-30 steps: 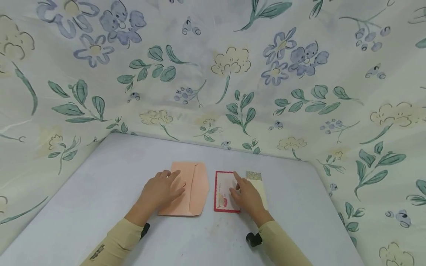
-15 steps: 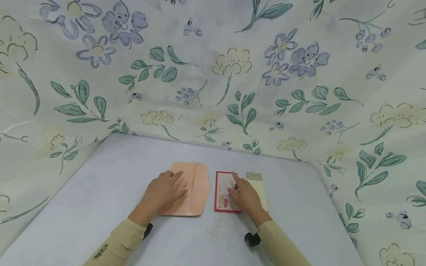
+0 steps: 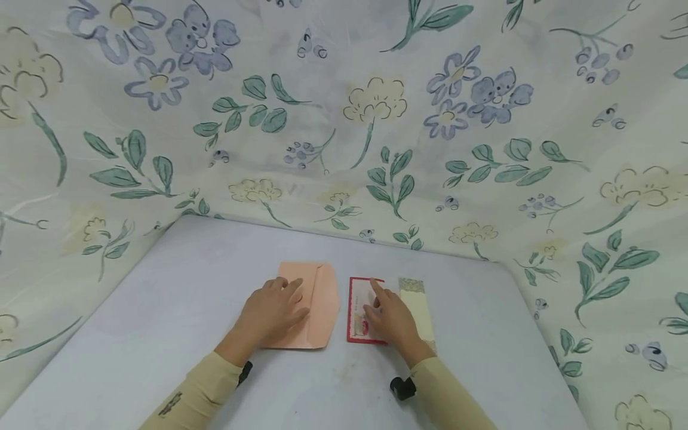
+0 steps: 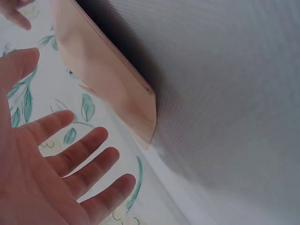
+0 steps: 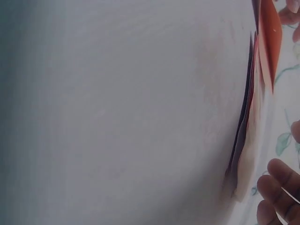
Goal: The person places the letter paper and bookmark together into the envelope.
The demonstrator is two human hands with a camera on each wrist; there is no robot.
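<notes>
A peach envelope [image 3: 323,310] lies on the table with its pointed flap unfolded to the right. My left hand [image 3: 269,313] hovers over its left part, fingers spread and relaxed; the left wrist view shows a gap between the hand [image 4: 51,173] and the envelope [image 4: 98,65]. To the right lies a white card with a red border [image 3: 357,298]. Over that card's right side is my right hand [image 3: 396,322], index finger extended, holding nothing. Partly behind this hand, a cream card with a glittery top band [image 3: 418,304] lies beside the red-bordered one.
The white table [image 3: 344,394] reaches back to a floral cloth wall [image 3: 301,131] that also runs along both sides. Black wrist cameras sit under both sleeves. In the right wrist view the papers' edges [image 5: 241,154] show nearly edge-on.
My left hand has drifted right over the envelope. My right hand has shifted slightly left, so more of the cream card shows. The papers have stayed in place.
</notes>
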